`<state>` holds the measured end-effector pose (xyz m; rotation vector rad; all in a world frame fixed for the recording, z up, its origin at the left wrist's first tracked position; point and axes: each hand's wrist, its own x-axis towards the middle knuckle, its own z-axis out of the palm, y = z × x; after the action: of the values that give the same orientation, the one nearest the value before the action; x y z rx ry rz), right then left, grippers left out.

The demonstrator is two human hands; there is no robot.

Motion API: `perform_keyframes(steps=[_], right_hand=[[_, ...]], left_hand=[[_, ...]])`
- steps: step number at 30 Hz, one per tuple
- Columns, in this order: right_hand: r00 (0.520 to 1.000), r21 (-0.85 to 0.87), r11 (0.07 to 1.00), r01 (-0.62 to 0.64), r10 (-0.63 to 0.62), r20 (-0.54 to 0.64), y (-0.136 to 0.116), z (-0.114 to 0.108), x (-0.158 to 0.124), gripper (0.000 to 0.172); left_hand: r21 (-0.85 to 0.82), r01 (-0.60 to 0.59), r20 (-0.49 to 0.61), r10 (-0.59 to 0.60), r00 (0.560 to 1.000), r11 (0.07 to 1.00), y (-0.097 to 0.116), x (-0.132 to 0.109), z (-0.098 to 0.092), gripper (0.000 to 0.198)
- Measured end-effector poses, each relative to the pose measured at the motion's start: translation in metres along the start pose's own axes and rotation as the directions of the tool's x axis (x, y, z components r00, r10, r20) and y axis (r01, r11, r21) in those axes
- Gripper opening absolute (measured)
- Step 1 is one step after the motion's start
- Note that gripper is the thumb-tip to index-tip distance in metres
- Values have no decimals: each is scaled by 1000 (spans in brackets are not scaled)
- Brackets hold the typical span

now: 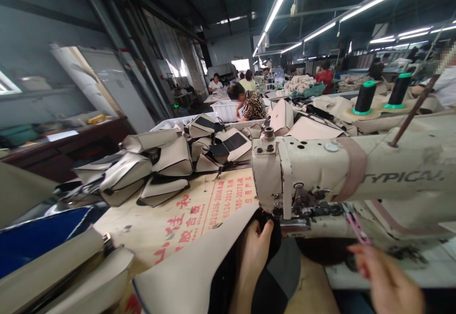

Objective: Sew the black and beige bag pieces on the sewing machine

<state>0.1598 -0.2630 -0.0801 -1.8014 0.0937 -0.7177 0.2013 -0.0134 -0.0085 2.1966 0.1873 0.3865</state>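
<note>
Head view | left hand (253,261) gripping beige panel (181,273) at sewing machine (306,171) | right hand (386,278) half-open, empty

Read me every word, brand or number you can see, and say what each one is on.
"TYPICAL" on the sewing machine arm.
Red characters and numbers on the wooden board: too slanted and blurred to read reliably.
</note>
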Motion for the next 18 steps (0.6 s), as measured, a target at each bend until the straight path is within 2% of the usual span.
perform_keyframes(steps=[1, 2, 4, 6, 8, 10, 15, 18], right_hand=[[966, 84, 994, -73, 50, 254, -16, 32, -13, 46], [917, 131, 981, -141, 80, 390, -29, 61, -23, 45], [856, 218, 958, -186, 49, 515, -49, 107, -35, 39], [874, 254, 946, -200, 56, 482, -59, 132, -36, 37], [912, 264, 941, -213, 94, 400, -63, 142, -31, 37], [929, 272, 933, -236, 134, 346, -63, 145, -26, 36], [911, 300, 887, -350, 248, 331, -61, 159, -22, 40], [897, 326, 863, -386, 269, 352, -62, 164, -23, 42]], left_hand=[[0, -3, 2, 3, 1000, 1000, 0, 0, 0, 32], [3, -5, 4, 5, 1000, 1000, 0, 0, 0, 32], [9, -5, 13, 5, 1000, 1000, 0, 1, 0, 33], [8, 1, 17, -1, 1000, 1000, 0, 3, 1, 33], [-13, 3, 13, -3, 1000, 1000, 1, 6, 1, 33], [-51, 9, 16, -8, 1000, 999, 4, 10, 0, 32], [-96, 45, 38, -41, 998, 994, 14, 21, -3, 32], [-99, 37, 38, -33, 999, 994, 15, 23, -4, 32]])
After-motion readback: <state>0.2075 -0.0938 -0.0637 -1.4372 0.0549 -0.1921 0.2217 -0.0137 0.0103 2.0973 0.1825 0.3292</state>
